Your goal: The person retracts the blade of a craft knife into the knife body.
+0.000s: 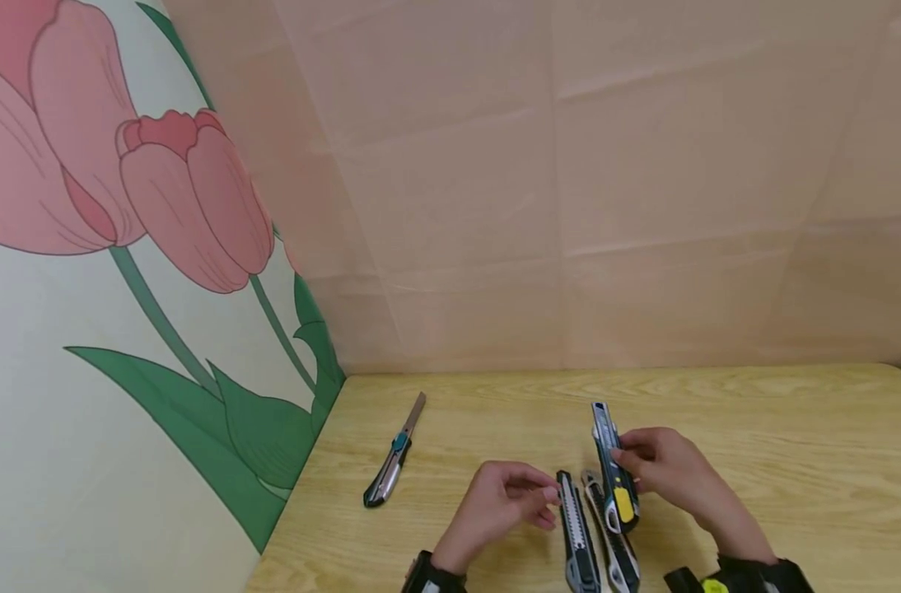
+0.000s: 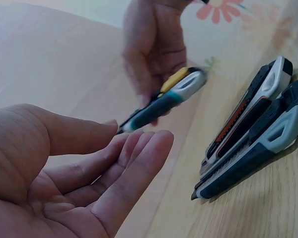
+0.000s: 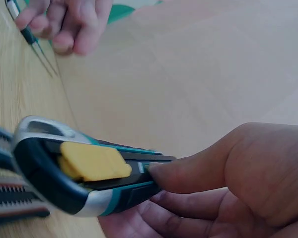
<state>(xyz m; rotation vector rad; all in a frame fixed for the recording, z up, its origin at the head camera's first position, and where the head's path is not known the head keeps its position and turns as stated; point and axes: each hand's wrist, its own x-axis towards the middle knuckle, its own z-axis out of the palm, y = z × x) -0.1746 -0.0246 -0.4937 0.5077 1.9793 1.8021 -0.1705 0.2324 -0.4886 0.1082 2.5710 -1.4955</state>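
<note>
My right hand (image 1: 669,469) pinches a box cutter (image 1: 609,453) with a yellow slider between thumb and fingers. Its metal-tipped end points away from me, and no blade shows out of it. In the right wrist view the yellow slider (image 3: 97,161) faces the camera. My left hand (image 1: 506,498) hovers to the left with loosely bent fingers and nothing between them. Close by its fingertips lies a black and grey box cutter (image 1: 578,535). Beside that one is a white and black box cutter (image 2: 251,106) with an orange strip, partly hidden in the head view.
On the left of the wooden table (image 1: 791,461) lies another box cutter (image 1: 393,461) with its blade out, pointing away. A pinkish-brown sheet (image 1: 569,206) hangs behind the table. The wall (image 1: 50,412) at left carries painted tulips.
</note>
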